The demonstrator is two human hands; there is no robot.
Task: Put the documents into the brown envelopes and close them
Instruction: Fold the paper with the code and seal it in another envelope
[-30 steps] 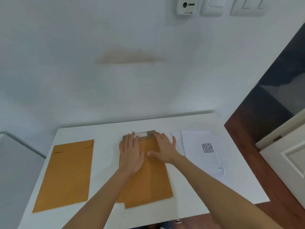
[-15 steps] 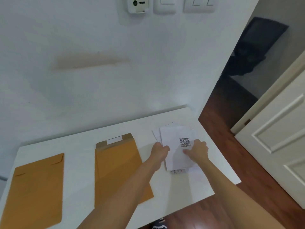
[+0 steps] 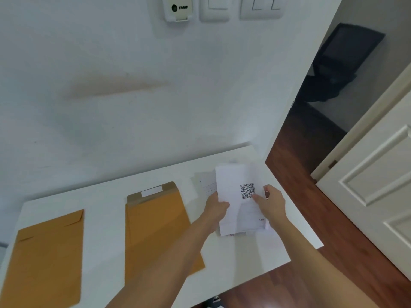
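Both hands (image 3: pixel 244 207) grip the documents (image 3: pixel 235 210) between them.

- my view takes in a pale wall (image 3: pixel 111 52) with a faint brownish smear (image 3: pixel 115 87) across it.
- high on it sit a thermostat (image 3: pixel 178 8) and white switch plates (image 3: pixel 242 6).
- a white table (image 3: pixel 106 201) stands against that wall.
- to my right, dark reddish wood floor (image 3: pixel 347 230).
- a white panelled door (image 3: pixel 382 192) stands open.
- beyond the doorway, a black office chair (image 3: pixel 338 63) in a dimmer room.
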